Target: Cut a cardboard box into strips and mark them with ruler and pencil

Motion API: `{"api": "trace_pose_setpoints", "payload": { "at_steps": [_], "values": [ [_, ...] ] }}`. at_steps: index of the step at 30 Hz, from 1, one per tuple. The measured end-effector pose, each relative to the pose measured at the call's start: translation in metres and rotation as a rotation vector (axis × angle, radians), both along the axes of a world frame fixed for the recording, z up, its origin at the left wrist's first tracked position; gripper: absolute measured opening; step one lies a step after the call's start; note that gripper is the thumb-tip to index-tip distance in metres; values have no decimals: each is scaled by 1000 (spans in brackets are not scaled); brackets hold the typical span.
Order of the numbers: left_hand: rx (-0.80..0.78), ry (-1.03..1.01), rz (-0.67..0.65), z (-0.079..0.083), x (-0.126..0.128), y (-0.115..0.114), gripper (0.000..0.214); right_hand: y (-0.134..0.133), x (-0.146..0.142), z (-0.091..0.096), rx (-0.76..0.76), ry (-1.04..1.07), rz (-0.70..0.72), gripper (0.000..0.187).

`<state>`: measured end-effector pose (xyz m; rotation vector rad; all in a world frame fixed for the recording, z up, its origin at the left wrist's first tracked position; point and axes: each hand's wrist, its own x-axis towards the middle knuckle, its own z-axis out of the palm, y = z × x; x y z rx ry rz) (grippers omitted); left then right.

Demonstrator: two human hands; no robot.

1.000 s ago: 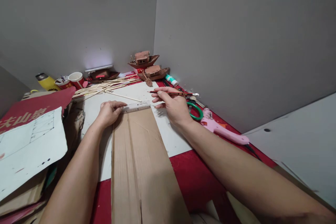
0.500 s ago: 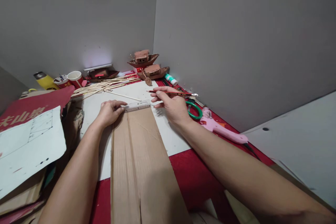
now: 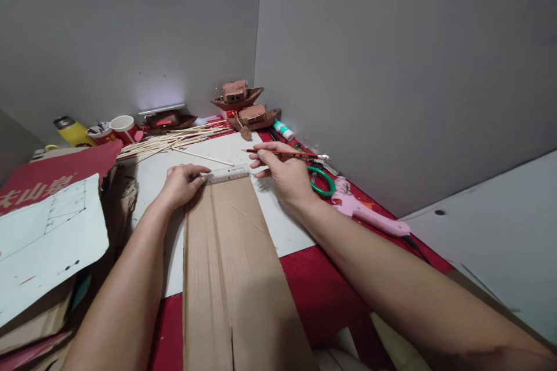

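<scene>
A long strip of brown cardboard (image 3: 243, 243) runs away from me over the table. Across its far end lies a clear ruler (image 3: 230, 173). My left hand (image 3: 183, 184) pinches the ruler's left end, fingers closed, at the cardboard's far left corner. Just right of the ruler, my right hand (image 3: 287, 177) holds a red and black pencil (image 3: 300, 154) between thumb and fingers. The pencil's tip points left, above the white sheet (image 3: 291, 226) under the cardboard, and touches nothing that I can make out.
Thin wooden sticks (image 3: 174, 142) lie behind my left hand. Model boats (image 3: 256, 117) stand at the back, paper cups (image 3: 123, 127) and a yellow bottle (image 3: 73, 131) at back left. Green-handled scissors (image 3: 322, 181) and a pink glue gun (image 3: 369, 217) lie right. A drawn paper (image 3: 56, 232) is left.
Both hands keep their places, with the ruler and pencil practically still. The whole view has shifted very slightly.
</scene>
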<state>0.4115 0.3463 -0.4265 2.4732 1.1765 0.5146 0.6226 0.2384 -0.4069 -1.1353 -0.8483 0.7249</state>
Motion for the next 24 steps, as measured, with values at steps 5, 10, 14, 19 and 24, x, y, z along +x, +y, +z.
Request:
{"api": "trace_pose_setpoints", "payload": {
  "at_steps": [5,10,14,19,24],
  "values": [
    [-14,-9,-2,-1,1,1,34,-1,-7,-7,-23,9,111,18],
    [-48,-47,-9,-5,1,2,36,2,-33,-22,-161,-30,373,13],
    [-51,-50,-9,-7,0,2,34,10,-45,-34,-196,-37,445,12],
    [-27,-34,-18,-6,1,0,32,14,-45,-41,-192,-68,429,15],
    [-39,-19,-11,-4,2,-2,31,12,-47,-41,-203,-114,422,14]
  ]
}}
